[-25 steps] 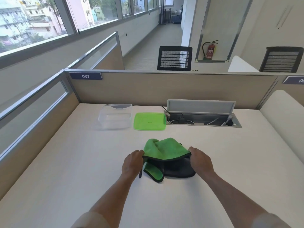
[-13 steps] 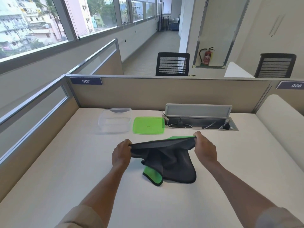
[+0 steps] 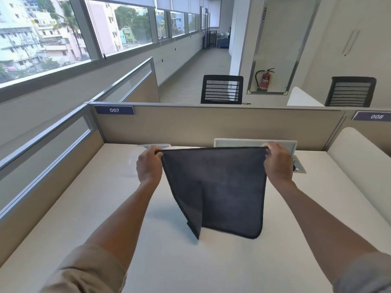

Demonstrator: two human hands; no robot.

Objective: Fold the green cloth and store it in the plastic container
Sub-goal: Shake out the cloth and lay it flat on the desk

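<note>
The cloth (image 3: 220, 187) hangs spread out above the desk, its dark grey side facing me; the green side is turned away. My left hand (image 3: 149, 166) pinches its top left corner and my right hand (image 3: 277, 163) pinches its top right corner. The lower left corner is folded inward and the bottom edge hangs close over the desk. The clear plastic container (image 3: 134, 163) stands at the back of the desk, mostly hidden behind my left hand and the cloth. The green lid is hidden behind the cloth.
A white desk (image 3: 88, 208) is fenced by beige partitions (image 3: 211, 123) at the back and left. An open cable box with a raised flap (image 3: 281, 143) sits at the back right. A rounded white divider (image 3: 364, 157) borders the right side.
Both hands have lifted the cloth off the desk and pulled it apart, so it now hangs flat and open. My view has tilted upward.
</note>
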